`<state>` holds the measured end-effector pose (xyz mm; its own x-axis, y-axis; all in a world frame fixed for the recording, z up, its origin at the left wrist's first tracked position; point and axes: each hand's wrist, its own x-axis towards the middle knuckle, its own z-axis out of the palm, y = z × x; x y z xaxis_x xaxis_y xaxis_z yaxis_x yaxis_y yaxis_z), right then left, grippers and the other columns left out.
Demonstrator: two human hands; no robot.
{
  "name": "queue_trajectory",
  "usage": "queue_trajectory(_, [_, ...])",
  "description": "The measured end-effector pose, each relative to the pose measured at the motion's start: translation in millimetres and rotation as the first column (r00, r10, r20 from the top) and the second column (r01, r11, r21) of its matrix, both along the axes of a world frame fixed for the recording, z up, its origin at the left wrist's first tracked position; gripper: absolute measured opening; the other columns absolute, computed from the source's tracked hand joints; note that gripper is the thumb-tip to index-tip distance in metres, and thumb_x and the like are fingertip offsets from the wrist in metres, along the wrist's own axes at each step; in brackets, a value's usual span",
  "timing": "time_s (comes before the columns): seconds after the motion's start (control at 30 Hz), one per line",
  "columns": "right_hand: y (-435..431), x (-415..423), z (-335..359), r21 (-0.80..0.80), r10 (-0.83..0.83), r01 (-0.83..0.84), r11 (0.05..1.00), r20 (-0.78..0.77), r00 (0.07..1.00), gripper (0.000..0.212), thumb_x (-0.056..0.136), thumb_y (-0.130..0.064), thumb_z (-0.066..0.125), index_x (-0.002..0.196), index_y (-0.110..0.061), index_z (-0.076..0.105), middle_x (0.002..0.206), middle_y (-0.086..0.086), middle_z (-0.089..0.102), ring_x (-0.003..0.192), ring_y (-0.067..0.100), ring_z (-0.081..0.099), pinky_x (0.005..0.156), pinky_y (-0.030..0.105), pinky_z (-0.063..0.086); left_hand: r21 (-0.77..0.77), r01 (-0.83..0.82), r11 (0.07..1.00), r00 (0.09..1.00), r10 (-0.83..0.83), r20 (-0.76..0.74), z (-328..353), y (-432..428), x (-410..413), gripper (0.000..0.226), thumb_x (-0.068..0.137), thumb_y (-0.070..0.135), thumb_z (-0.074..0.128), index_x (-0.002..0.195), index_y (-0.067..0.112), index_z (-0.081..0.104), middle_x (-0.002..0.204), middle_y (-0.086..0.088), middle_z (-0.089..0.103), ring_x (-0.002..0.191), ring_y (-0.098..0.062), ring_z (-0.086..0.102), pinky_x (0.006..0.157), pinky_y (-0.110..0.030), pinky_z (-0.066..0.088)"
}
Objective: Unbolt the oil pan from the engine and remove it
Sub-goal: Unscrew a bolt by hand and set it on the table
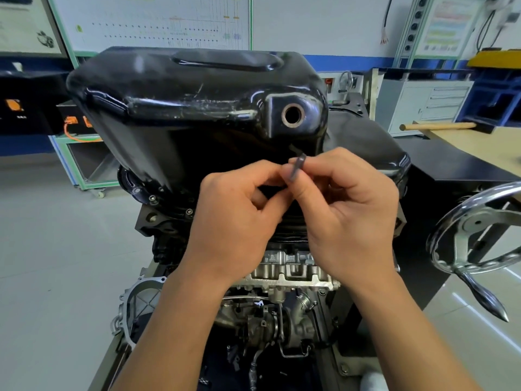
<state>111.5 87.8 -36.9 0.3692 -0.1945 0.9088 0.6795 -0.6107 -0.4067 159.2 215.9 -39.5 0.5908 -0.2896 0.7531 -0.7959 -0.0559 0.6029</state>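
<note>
Workshop, pale tiled floor (pixel 56 235), wall charts (pixel 158 21) far beyond hands. Engine (pixel 293 273) upside down on stand, below and behind hands. Black oil pan (pixel 183 103) seated on top of engine, directly beyond hands; open drain hole (pixel 293 114) just above fingertips. Left hand (pixel 236 218) and right hand (pixel 346 210) meet before pan, both pinching small dark metal piece (pixel 296 167); hands hide pan's near flange. Flange bolts (pixel 152 197) visible left of left hand. Chrome handwheel (pixel 476 224) right of right hand. Workbench (pixel 479 145) with wooden handle (pixel 437 126) farther right.
</note>
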Motion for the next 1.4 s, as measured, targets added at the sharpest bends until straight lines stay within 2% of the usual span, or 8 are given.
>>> queue_trajectory(0.13, [-3.4, -0.5, 0.1, -0.098, 0.012, -0.017, 0.995, -0.047, 0.999, 0.012, 0.096, -0.009, 0.063, 0.102, -0.005, 0.072, 0.091, 0.005, 0.069, 0.086, 0.014, 0.064, 0.076, 0.021, 0.05, 0.086, 0.041, 0.995, 0.999, -0.042, 0.013, 1.4, 5.3, -0.1, 0.02, 0.097, 0.013, 0.06, 0.101, 0.027, 0.073, 0.063, 0.011, 0.07, 0.057, -0.009, 0.07, 0.051, -0.023, 0.055])
queue_trajectory(0.37, [-0.7, -2.6, 2.6, -0.048, 0.007, -0.006, 0.999, 0.015, 1.0, 0.016, 0.084, -0.012, 0.081, 0.083, -0.023, 0.068, 0.067, -0.01, 0.057, 0.059, 0.012, 0.051, 0.058, 0.02, 0.04, -0.025, -0.136, 0.99, 0.987, 0.137, 0.083, 3.1, 1.6, -1.5, 0.012, 0.085, 0.021, 0.076, 0.075, 0.019, 0.07, 0.05, 0.001, 0.062, 0.04, -0.021, 0.058, 0.039, -0.036, 0.045])
queue_trajectory(0.53, [-5.8, -1.6, 1.5, -0.134, 0.007, -0.011, 0.991, -0.034, 0.999, 0.008, 0.093, -0.006, 0.067, 0.095, -0.003, 0.074, 0.08, 0.008, 0.067, 0.074, 0.021, 0.063, 0.067, 0.029, 0.05, 0.097, 0.03, 0.995, 0.997, -0.037, 0.064, 5.6, 5.8, -2.0, 0.013, 0.095, 0.013, 0.064, 0.1, 0.018, 0.076, 0.066, 0.01, 0.069, 0.053, -0.015, 0.065, 0.049, -0.026, 0.053])
queue_trajectory(0.63, [-4.7, -2.0, 2.3, -0.176, 0.031, -0.042, 0.983, -0.065, 0.997, 0.014, 0.095, -0.006, 0.063, 0.104, -0.001, 0.072, 0.082, 0.008, 0.067, 0.077, 0.019, 0.062, 0.07, 0.026, 0.049, 0.071, -0.008, 0.997, 0.997, 0.003, 0.073, 6.4, 7.3, -2.0, 0.014, 0.095, 0.01, 0.063, 0.096, 0.017, 0.075, 0.061, 0.006, 0.068, 0.055, -0.013, 0.068, 0.05, -0.029, 0.054])
queue_trajectory(0.87, [-2.1, 0.4, -0.4, -0.015, -0.001, 0.0, 1.0, -0.028, 1.0, 0.016, 0.084, -0.011, 0.08, 0.078, 0.002, 0.073, 0.068, 0.01, 0.063, 0.062, 0.02, 0.055, 0.06, 0.026, 0.045, 0.01, -0.089, 0.996, 0.993, 0.088, 0.082, 7.6, 0.8, -1.6, 0.012, 0.086, 0.018, 0.075, 0.075, 0.015, 0.073, 0.053, -0.003, 0.063, 0.045, -0.024, 0.058, 0.041, -0.036, 0.044])
queue_trajectory(0.97, [-2.6, -0.7, 0.6, -0.072, 0.048, -0.053, 0.996, -0.064, 0.997, 0.006, 0.091, -0.007, 0.071, 0.09, -0.003, 0.075, 0.073, 0.009, 0.062, 0.069, 0.019, 0.058, 0.063, 0.03, 0.047, 0.114, 0.054, 0.992, 0.996, -0.061, 0.059, 9.7, 7.5, 0.7, 0.015, 0.093, 0.017, 0.065, 0.081, 0.023, 0.073, 0.063, 0.0, 0.069, 0.055, -0.02, 0.066, 0.049, -0.036, 0.053])
queue_trajectory(1.1, [-0.4, -1.4, 1.2, -0.129, 0.125, -0.14, 0.982, -0.117, 0.985, 0.023, 0.097, -0.002, 0.059, 0.118, -0.006, 0.068, 0.083, 0.004, 0.055, 0.079, 0.007, 0.055, 0.072, 0.018, 0.047, 0.114, 0.058, 0.992, 0.996, -0.066, 0.067, 10.8, 8.3, -1.0, 0.029, 0.095, 0.017, 0.059, 0.082, 0.041, 0.065, 0.058, 0.008, 0.067, 0.053, -0.012, 0.067, 0.049, -0.027, 0.054])
queue_trajectory(1.4, [0.8, -3.3, 1.3, -0.033, -0.01, 0.01, 0.999, 0.007, 1.0, 0.005, 0.083, -0.011, 0.081, 0.085, -0.011, 0.076, 0.069, 0.003, 0.067, 0.061, 0.014, 0.059, 0.059, 0.024, 0.046, -0.002, -0.106, 0.994, 0.987, 0.106, 0.118, 7.4, 0.5, 0.3, 0.015, 0.084, 0.017, 0.075, 0.072, 0.009, 0.071, 0.054, 0.001, 0.062, 0.044, -0.021, 0.056, 0.04, -0.035, 0.043])
